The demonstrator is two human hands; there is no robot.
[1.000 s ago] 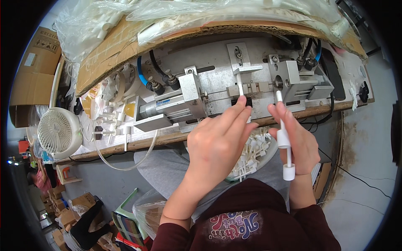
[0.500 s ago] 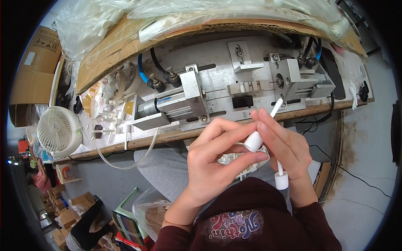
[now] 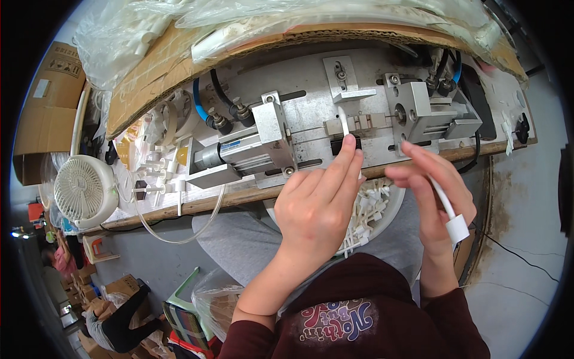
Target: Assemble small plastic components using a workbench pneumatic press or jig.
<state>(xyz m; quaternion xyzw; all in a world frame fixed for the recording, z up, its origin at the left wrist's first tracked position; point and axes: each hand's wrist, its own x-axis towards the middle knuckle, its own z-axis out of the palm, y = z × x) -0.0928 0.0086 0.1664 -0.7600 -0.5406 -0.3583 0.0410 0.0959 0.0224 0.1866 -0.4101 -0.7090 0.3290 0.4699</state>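
One white tube [image 3: 449, 210] in right hand [image 3: 431, 197], slanting, capped end toward person

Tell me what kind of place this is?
Likely a small assembly workshop: a metal pneumatic jig on a wooden bench, a bowl of small white plastic parts on the lap, cardboard boxes stacked nearby.

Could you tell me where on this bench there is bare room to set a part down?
Bare plate shows between the black hoses and the upright bracket. The left end by the fan is crowded with small white parts. The left hand covers the front edge.
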